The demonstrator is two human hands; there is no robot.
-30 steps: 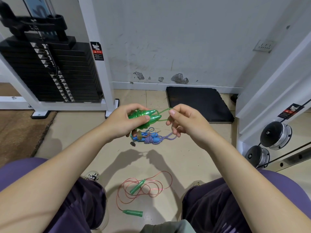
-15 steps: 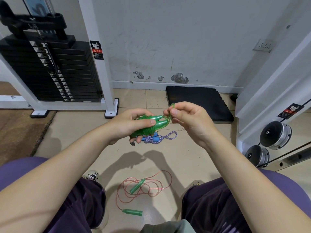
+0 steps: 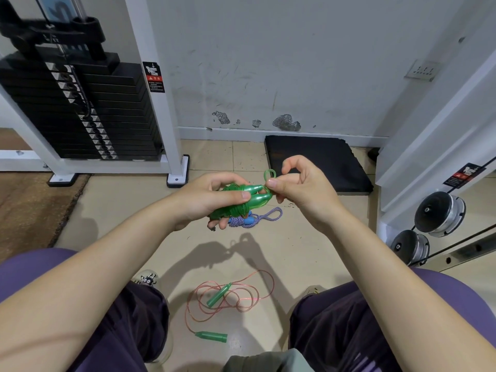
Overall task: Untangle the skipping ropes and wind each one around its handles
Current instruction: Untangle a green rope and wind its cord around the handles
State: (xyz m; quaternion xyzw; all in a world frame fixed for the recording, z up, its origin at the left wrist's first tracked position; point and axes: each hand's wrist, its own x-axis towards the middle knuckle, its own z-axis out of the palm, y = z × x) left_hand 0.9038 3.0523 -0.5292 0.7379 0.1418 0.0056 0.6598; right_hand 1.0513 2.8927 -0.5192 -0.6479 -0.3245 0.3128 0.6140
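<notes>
Shrinking green rope loop (image 3: 269, 174) since earlier.

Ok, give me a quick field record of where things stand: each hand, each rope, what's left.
left hand: grips the green rope's paired handles, rope wound round them
right hand: pinches the last small loop of green rope at the handle tips
blue-handled rope: bundled on the floor, partly hidden behind the left hand
pink rope: loose coils on the floor between the knees, its two green handles lying apart, not wound
remaining: finishing the green rope's end, then likely the pink rope
</notes>
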